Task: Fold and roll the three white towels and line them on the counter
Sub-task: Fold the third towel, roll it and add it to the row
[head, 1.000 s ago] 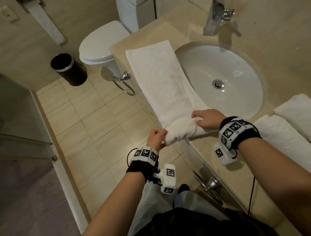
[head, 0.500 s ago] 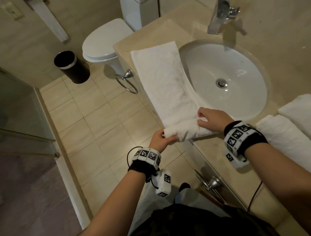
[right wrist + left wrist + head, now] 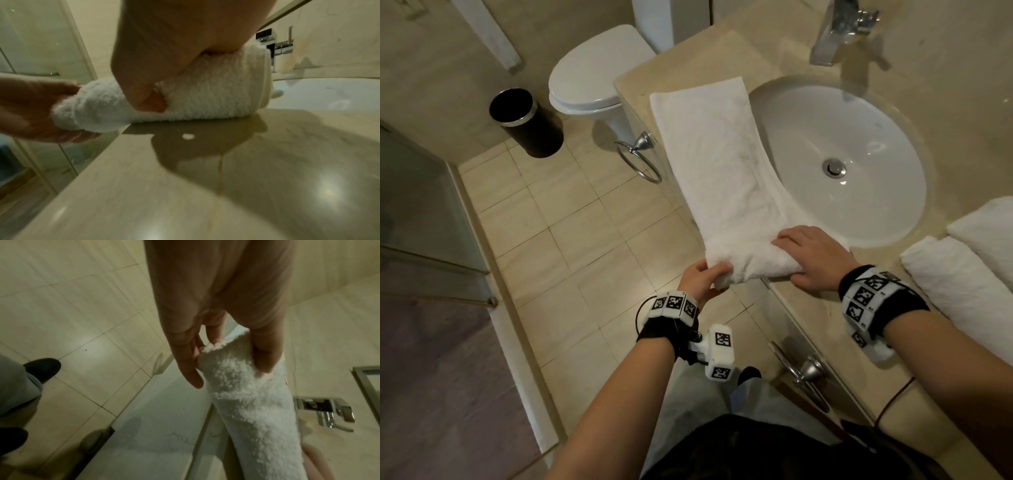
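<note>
A long folded white towel [image 3: 719, 161] lies on the counter [image 3: 822, 325] to the left of the sink, its near end wound into a short roll [image 3: 750, 263]. The roll's left end sticks out past the counter edge. My left hand [image 3: 702, 281] grips that overhanging end [image 3: 232, 374] between thumb and fingers. My right hand [image 3: 808, 257] holds the right part of the roll [image 3: 205, 95], fingers curled over its top and thumb tucked against its near side. Two other white towels [image 3: 959, 284] lie folded at the right edge.
The white sink basin [image 3: 859, 154] sits just right of the towel, with a chrome faucet [image 3: 835, 31] behind it. A towel ring [image 3: 640, 161] hangs on the cabinet side. A toilet [image 3: 595, 75] and a black bin [image 3: 524, 120] stand on the tiled floor to the left.
The roll has turned a little farther up the towel. My left hand has shifted from pinching the roll's end from above to cupping it from the side and below.
</note>
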Demonstrator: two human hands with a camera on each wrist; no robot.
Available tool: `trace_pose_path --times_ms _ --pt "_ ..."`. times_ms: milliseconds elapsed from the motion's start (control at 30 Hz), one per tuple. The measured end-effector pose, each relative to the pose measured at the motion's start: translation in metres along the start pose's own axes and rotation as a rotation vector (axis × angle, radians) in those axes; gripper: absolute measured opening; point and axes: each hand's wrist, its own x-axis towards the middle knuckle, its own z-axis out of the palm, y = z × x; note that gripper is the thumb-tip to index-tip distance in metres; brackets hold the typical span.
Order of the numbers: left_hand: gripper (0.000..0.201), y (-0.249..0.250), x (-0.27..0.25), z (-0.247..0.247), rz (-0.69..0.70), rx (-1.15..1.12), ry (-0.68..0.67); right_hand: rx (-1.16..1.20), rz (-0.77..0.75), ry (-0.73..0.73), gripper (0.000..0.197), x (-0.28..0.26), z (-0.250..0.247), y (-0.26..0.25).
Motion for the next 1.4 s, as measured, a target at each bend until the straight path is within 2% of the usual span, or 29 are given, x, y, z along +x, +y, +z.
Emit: trace_pose_path --times_ms 100,233,333,433,533,633,767,833,900,967,1067,1133,1233,1267,1333,1400 --pt "0.009 0.005 0.002 -0.004 -0.051 -0.013 -0.014 0.045 0.026 -0.003 0.053 0.01 -0.01 0.001" --pt "0.005 0.011 0.009 -0.013 -0.079 -0.035 0.001 0.064 0.04 -0.125 0.073 0.027 -0.025 0.008" --pt "0.005 0.016 0.011 -0.017 -0.068 0.002 -0.007 0.045 0.038 -0.193 0.074 0.039 -0.038 0.008" --pt "0.015 0.02 0.011 -0.017 -0.078 0.027 0.001 0.108 0.082 -0.205 0.057 0.042 -0.043 0.004" --pt "0.017 0.024 0.01 -0.013 -0.099 0.051 0.025 0.147 0.12 -0.231 0.06 0.045 -0.048 0.002" --pt "0.016 0.022 0.012 -0.007 -0.087 0.107 0.074 0.11 0.149 -0.291 0.043 0.052 -0.05 0.0" --pt "0.022 0.021 0.015 0.003 -0.027 0.135 0.132 0.106 0.145 -0.289 0.042 0.059 -0.048 0.006" --pt "0.033 0.018 0.016 0.005 0.063 0.158 0.205 0.135 0.134 -0.275 0.043 0.058 -0.045 0.009" --pt "0.047 0.013 0.016 0.003 0.253 0.215 0.265 0.156 0.12 -0.254 0.043 0.055 -0.043 0.01" --pt "0.065 0.008 0.016 -0.001 0.441 0.407 0.176 0.194 0.118 -0.218 0.041 0.05 -0.039 0.012" --pt "0.09 0.002 0.017 -0.016 0.622 0.89 -0.025 0.241 0.105 -0.158 0.039 0.043 -0.032 0.017" --pt "0.087 0.004 0.017 -0.019 0.712 1.091 -0.01 0.232 0.066 -0.093 0.043 0.039 -0.028 0.022" --pt "0.063 0.009 0.016 -0.023 0.912 1.331 0.103 0.219 0.016 0.001 0.067 0.032 -0.023 0.024" --pt "0.06 0.011 0.017 -0.025 0.968 1.429 0.12 0.213 0.017 0.019 0.07 0.029 -0.022 0.024" --pt "0.064 0.014 0.019 -0.029 1.053 1.586 0.16 0.191 0.023 0.059 0.065 0.024 -0.02 0.025" --pt "0.059 0.017 0.019 -0.035 1.145 1.656 0.21 0.227 0.065 0.056 0.054 0.017 -0.018 0.03"
